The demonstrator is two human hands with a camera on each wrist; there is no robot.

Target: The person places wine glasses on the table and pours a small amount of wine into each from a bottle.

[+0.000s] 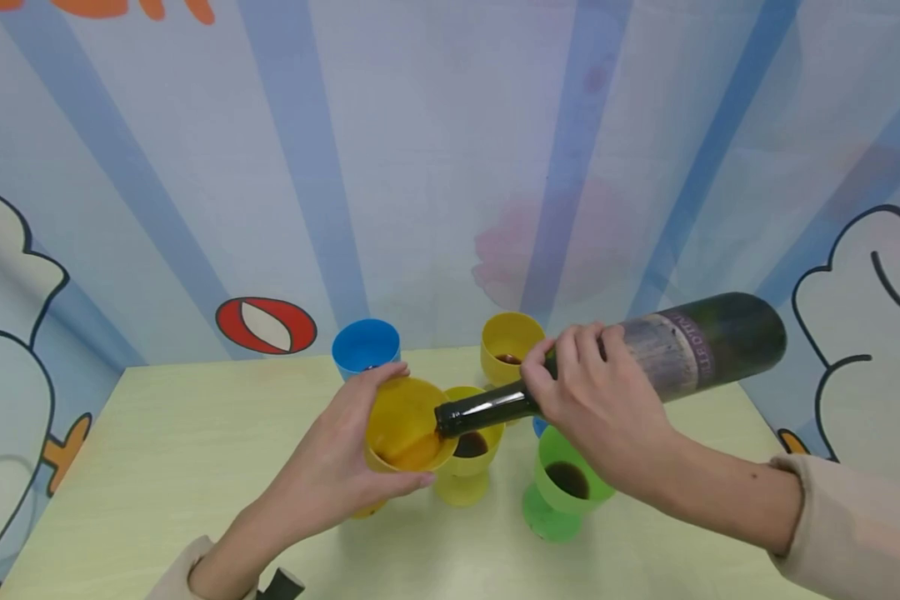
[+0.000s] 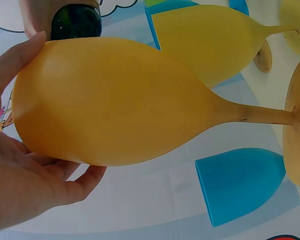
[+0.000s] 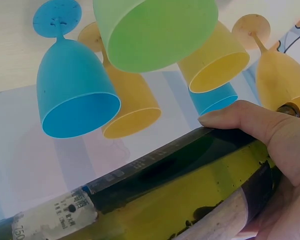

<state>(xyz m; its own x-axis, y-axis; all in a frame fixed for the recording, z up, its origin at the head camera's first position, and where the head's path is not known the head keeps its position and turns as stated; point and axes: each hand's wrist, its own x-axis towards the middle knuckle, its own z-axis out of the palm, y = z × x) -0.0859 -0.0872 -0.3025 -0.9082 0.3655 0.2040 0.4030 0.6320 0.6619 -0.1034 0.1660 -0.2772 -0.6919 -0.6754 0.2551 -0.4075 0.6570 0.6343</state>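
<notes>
My left hand (image 1: 322, 467) grips an orange-yellow plastic goblet (image 2: 110, 100) round its bowl, thumb and fingers on opposite sides. The goblet leans toward the bottle, and a shallow amber-brown pool shows inside. Wrapped round the neck and shoulder of a dark green wine bottle (image 1: 727, 337), my right hand (image 1: 607, 408) keeps it tilted, base up to the right. The bottle's mouth overlaps the goblet's right rim. A purple-and-white label shows on the bottle in the head view. In the right wrist view the bottle is mostly see-through green.
Close below the bottle neck stands a yellow goblet (image 1: 462, 490) with dark liquid. A green goblet (image 1: 551, 518), also holding dark liquid, stands under my right hand. Behind are a blue goblet (image 1: 366, 343) and another yellow one (image 1: 508, 332). A printed backdrop (image 1: 435, 167) borders the pale table (image 1: 195, 450).
</notes>
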